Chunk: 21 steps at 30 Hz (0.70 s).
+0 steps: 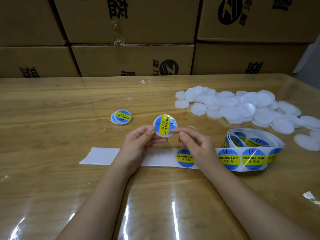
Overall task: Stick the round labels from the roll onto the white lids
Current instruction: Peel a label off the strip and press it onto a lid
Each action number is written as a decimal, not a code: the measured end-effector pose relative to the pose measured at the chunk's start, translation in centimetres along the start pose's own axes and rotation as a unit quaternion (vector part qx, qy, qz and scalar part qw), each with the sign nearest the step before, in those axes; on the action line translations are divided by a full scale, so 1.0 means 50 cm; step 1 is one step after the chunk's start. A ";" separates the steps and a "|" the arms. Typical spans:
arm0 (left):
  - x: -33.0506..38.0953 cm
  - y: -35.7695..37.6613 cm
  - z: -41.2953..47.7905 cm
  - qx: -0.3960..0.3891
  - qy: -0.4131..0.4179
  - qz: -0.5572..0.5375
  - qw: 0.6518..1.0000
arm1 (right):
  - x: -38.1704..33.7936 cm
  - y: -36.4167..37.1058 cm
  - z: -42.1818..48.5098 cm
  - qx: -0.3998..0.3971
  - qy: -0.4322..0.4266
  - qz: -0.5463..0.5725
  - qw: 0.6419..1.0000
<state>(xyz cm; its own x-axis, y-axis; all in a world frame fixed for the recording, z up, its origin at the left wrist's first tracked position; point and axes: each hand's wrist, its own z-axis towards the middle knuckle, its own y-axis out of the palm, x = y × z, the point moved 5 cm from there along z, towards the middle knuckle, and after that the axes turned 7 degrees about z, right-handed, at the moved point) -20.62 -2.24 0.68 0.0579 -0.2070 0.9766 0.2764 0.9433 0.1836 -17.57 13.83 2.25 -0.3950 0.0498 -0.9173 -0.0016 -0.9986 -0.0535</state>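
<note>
The left hand pinches the labelled lid by its left edge above the bench, the right hand, fingers loose, only touching its right rim, the next label lying just beneath that hand.

A light wooden worktop lies under a glossy clear plastic sheet streaked with white glare. Behind it, stacked brown cardboard boxes with black print fill the background.
</note>
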 end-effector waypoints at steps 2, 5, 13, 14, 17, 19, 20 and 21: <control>-0.002 0.003 -0.001 -0.014 -0.002 0.003 1.000 | 0.000 0.007 -0.001 -0.022 0.007 -0.004 1.000; -0.004 0.005 -0.001 -0.021 -0.006 -0.004 1.000 | 0.004 0.015 -0.003 -0.047 0.024 -0.010 0.999; -0.011 0.016 -0.004 -0.063 -0.018 0.059 0.996 | 0.006 0.032 -0.010 -0.117 0.044 -0.011 0.992; -0.012 0.016 -0.004 -0.065 -0.018 0.066 0.996 | 0.007 0.032 -0.010 -0.116 0.043 -0.027 0.992; -0.016 0.015 -0.003 -0.064 -0.013 0.074 0.995 | 0.009 0.032 -0.009 -0.103 0.030 -0.048 0.993; -0.019 0.014 -0.001 -0.062 -0.010 0.070 0.996 | 0.010 0.030 -0.009 -0.093 0.025 -0.044 0.994; -0.020 0.014 -0.001 -0.061 -0.011 0.067 0.996 | 0.012 0.028 -0.007 -0.086 0.026 -0.040 0.995; -0.022 0.015 -0.001 -0.062 -0.014 0.064 0.996 | 0.014 0.025 -0.005 -0.076 0.026 -0.034 0.996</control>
<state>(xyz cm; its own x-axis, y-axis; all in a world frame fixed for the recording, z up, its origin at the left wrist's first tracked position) -20.44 -1.33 -0.25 0.0749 -0.0783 0.9941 0.3853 0.9218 0.0436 -17.61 12.63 1.44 -0.3498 0.1228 -0.9288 0.1137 -0.9785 -0.1721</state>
